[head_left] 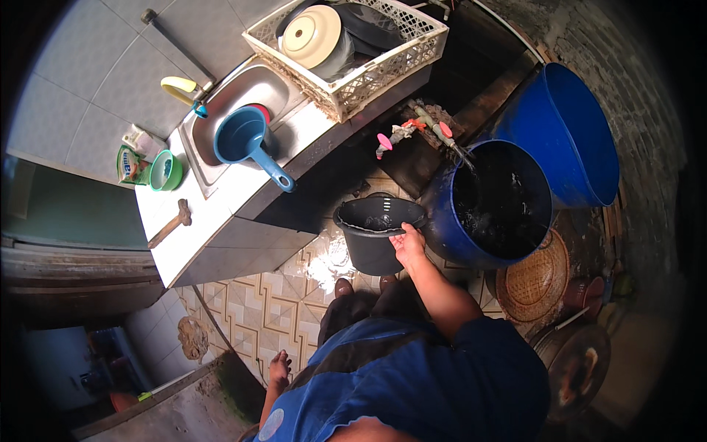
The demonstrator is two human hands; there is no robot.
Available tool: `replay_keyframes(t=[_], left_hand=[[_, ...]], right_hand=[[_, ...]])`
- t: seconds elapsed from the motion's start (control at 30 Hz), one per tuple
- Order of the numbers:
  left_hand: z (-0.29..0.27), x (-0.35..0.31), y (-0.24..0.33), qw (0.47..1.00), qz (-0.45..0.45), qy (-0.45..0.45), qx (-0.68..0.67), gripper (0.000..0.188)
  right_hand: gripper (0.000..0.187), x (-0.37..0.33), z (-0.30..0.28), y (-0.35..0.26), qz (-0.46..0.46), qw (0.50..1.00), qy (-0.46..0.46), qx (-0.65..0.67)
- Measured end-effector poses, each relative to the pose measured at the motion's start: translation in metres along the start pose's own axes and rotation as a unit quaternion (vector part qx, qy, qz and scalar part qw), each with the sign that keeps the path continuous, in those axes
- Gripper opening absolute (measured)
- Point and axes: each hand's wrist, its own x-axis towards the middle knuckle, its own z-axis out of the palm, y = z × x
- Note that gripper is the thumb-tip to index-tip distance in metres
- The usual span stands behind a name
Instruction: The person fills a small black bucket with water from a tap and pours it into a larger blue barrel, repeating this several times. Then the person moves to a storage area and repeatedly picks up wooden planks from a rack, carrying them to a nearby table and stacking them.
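My right hand (407, 245) grips the rim of a black bucket (373, 254) near my feet, fingers closed on its right edge. The bucket stands roughly upright with a little wet shine inside. My left hand (280, 366) hangs low at my side over the tiled floor, holding nothing, its fingers loosely apart. Just right of the bucket is a blue drum (440, 221) filled with dark water. A stream runs into it from a pipe tap (446, 131) with pink handles.
A larger blue barrel (593, 140) stands behind the drum. On the counter at left are a steel sink (283, 81) with a blue dipper (232, 136), a white crate (387, 70) of dishes, a green bowl (175, 173) and a hammer (177, 219). A woven tray (534, 280) leans at right.
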Motion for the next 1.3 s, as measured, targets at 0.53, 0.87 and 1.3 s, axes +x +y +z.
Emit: replay_keyframes(t=[0.53,0.87,1.3], left_hand=[[0.069,-0.070,0.026,0.993,0.058,-0.066,-0.074,0.069],[0.077,-0.081,-0.030,0.913,-0.037,-0.055,-0.402,0.074],[0.057,-0.064,-0.150,0.848,-0.128,0.070,-0.510,0.045]], right_hand=[[0.005,-0.092,-0.028,0.075,0.084,0.913,-0.256,-0.306],[0.014,-0.168,-0.063,0.157,0.303,0.806,-0.345,-0.373],[0.027,-0.131,-0.106,0.253,0.339,0.578,-0.324,-0.668]])
